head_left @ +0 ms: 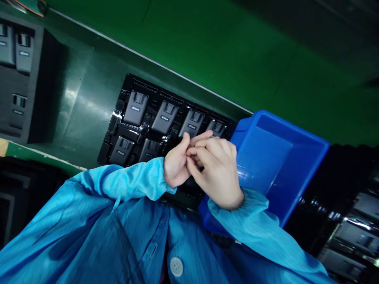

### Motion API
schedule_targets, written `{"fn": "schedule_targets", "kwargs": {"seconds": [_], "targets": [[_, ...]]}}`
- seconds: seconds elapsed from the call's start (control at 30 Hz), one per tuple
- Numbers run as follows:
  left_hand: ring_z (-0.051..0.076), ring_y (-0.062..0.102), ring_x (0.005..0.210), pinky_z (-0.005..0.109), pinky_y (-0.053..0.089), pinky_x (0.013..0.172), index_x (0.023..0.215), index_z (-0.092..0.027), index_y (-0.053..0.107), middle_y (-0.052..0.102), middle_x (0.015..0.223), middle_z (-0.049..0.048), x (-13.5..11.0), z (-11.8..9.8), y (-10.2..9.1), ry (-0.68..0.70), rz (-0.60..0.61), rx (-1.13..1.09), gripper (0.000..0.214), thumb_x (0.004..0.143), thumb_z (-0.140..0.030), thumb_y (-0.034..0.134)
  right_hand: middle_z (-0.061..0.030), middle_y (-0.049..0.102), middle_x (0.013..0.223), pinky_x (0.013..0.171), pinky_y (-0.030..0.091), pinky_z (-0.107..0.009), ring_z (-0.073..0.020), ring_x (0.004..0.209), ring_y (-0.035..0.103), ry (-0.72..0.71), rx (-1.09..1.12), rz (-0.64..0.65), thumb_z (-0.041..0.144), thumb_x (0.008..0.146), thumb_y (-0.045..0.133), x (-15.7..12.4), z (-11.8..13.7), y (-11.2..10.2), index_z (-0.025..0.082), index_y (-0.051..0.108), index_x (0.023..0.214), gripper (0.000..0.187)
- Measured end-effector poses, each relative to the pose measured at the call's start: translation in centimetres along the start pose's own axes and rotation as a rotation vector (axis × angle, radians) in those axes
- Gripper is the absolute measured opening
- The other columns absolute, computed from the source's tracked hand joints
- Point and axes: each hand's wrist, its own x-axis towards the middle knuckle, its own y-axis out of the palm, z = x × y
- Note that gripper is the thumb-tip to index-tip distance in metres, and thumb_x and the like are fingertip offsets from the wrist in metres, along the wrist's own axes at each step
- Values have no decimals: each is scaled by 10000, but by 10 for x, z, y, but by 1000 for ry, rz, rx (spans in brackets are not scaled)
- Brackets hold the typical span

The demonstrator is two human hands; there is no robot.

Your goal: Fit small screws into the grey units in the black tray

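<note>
Head view: we are holding right hand (pixel 217 167), fingers bunched, against left hand (pixel 176 163); contents, we cannot tell. Riton unit (pixel 191 124) is lying just far of the nearer left hand, in black tray (pixel 152 107), long axis running near-to-far.

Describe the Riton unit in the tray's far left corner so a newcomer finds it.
On the green table, find the black tray beside the blue bin. In the tray's far row lies the dark grey Riton unit, leftmost of that row and farthest from the bin.
</note>
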Motion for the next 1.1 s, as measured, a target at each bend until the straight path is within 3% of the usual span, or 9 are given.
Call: {"fn": "schedule_targets", "kwargs": {"seconds": [0.2,0.4,0.53,0.7,1.1], "targets": [[204,698,1124,311,475,1086,1449,-70,560,723,1239,143,2,0,0,-2,-26,-20,655,1096,-439,149,-36,659,864,807,385,-399,-234,875,544,44,69,10,208,920,595,3,-2,2,217,648,862,78],[218,555,1377,325,408,1176,1490,-71,507,596,1458,146,5,-8,-9,12,-23,-88,608,1097,-424,207,-88,663,887,825,393,-444,-278,916,566,165,-49,-43,241,914,611,38,-65,-1,195,703,869,113],[215,518,1412,316,405,1179,1518,-74,468,541,1512,137,7,-10,-15,36,-19,-106,563,1092,-379,263,-126,650,902,849,373,-490,-320,982,535,137,-214,53,253,944,575,60,-94,7,177,720,860,184],[228,526,1404,335,411,1180,1543,-63,423,545,1503,156,9,-12,-17,79,-67,-127,552,1083,-349,312,-119,625,902,869,378,-510,-312,991,508,5,-312,122,201,953,508,70,-91,19,169,716,859,231],[211,525,1405,315,405,1189,1538,-49,432,548,1498,154,13,-13,-20,92,-94,-118,550,1075,-327,323,-152,647,939,867,383,-474,-297,952,509,-55,-584,196,96,956,379,77,-67,24,128,685,911,310]]}}
